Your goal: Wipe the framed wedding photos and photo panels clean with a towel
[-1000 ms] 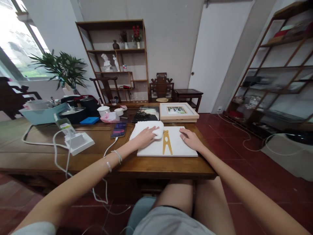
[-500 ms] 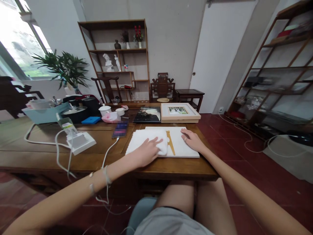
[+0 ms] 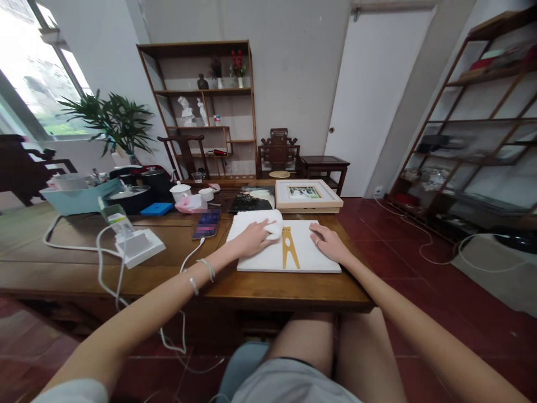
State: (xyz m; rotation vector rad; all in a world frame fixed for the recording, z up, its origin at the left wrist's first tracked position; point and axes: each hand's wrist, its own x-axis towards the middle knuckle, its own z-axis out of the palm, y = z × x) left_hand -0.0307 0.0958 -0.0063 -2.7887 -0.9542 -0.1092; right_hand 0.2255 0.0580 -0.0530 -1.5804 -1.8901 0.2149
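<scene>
A white board lies flat near the front edge of the table, with a gold A-shaped figure on its face. On the board's left part rests a folded white towel, bunched at its right end. My left hand is on this towel, its fingers pressed into the bunched end and partly hidden by it. Flat on the right side of the board is my right hand, fingers stretched out, one with a ring. It holds nothing.
Behind the board are a framed picture and a dark picture panel. A phone on a white cable lies to the left. Further left stand a white power strip, a blue box, a white lidded cup and a pot.
My left hand has moved away from me with the towel, which is now more bunched. More of the gold figure and the board's lower left shows. My right hand stays in place.
</scene>
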